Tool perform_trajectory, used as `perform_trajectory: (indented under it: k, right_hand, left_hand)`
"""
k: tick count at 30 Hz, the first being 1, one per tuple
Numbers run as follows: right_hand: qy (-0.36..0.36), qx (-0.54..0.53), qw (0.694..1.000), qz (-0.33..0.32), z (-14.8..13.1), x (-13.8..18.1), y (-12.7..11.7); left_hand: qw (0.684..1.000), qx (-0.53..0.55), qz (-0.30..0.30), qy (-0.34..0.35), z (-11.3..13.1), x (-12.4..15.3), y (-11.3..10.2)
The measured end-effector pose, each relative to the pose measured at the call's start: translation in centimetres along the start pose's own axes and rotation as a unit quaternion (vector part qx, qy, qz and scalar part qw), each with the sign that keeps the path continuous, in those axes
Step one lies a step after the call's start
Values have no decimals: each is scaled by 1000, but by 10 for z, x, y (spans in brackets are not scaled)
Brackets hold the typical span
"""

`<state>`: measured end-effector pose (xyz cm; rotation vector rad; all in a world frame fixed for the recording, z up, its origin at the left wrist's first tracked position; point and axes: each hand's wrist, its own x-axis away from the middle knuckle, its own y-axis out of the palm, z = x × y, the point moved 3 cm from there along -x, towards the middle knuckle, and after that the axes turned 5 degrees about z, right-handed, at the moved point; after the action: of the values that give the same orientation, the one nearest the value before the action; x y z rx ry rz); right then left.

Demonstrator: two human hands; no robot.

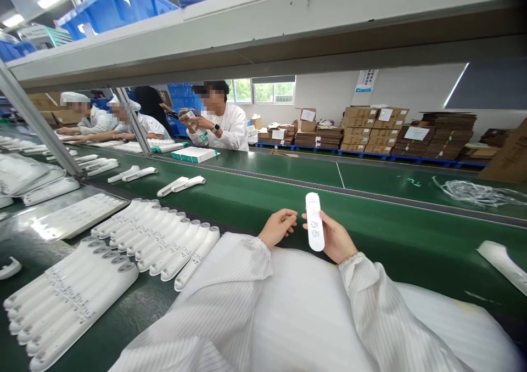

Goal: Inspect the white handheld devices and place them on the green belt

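My right hand (pixel 335 237) grips a slim white oblong piece (pixel 315 224) with rounded ends and small printed line drawings on its lower half. The piece stands nearly upright, its printed face towards me. Just left of it is my left hand (pixel 279 227), fingers loosely bent and a little apart, with nothing visible in them. Both hands are over the near side of a green conveyor belt (pixel 255 191). To my left, white plastic housings (pixel 164 240) lie side by side in a row, and another group of white housings (pixel 69 300) sits closer to me.
A shelf (pixel 263 37) with blue bins (pixel 119 7) crosses above. Metal posts (pixel 41 119) stand at left. Paired white parts (pixel 181 184) lie on the belt; another white part (pixel 504 265) is at right. Co-workers (pixel 228 125) sit opposite, near a flat box (pixel 194 155).
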<state>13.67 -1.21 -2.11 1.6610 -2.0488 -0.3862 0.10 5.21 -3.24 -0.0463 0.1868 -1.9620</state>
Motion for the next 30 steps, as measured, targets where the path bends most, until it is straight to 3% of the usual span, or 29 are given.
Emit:
perform_trajectory:
  k: [2, 4, 8, 11, 15, 19, 21, 23, 25, 27, 30]
  right_hand:
    - [-77, 94, 992, 44, 2, -7, -7]
    - [-151, 221, 958, 109, 3, -16, -18]
    - [-193, 493, 821, 213, 4, -30, -41]
    - [-174, 611, 748, 192, 4, -34, -49]
    - [-155, 686, 693, 159, 5, -31, -49]
    - [-177, 717, 650, 178, 3, -23, -45]
    - [-226, 710, 638, 195, 0, -17, -39]
    - [-289, 680, 650, 178, -2, -11, -28]
    - [-309, 642, 694, 103, 1, -6, -16]
    - [-275, 623, 732, -11, 10, -3, -4]
    - [-228, 635, 726, -133, 22, -1, 6]
  left_hand:
    - [1000, -17, -4, 7, -1, 0, 0]
    - [999, -34, -6, 11, -2, 1, 1]
    - [998, -59, -10, 18, -2, 3, 2]
    - [998, -66, -13, 21, -1, 4, 2]
    - [997, -71, -11, 18, 1, 7, 3]
    - [996, -81, -7, 24, 3, 10, 4]
    - [995, -95, -7, 32, 2, 11, 4]
    - [992, -115, 1, 52, 1, 10, 4]
    - [986, -143, 18, 79, 0, 10, 3]
    - [979, -177, 34, 100, 0, 9, 2]
    - [970, -220, 18, 104, -2, 9, 2]
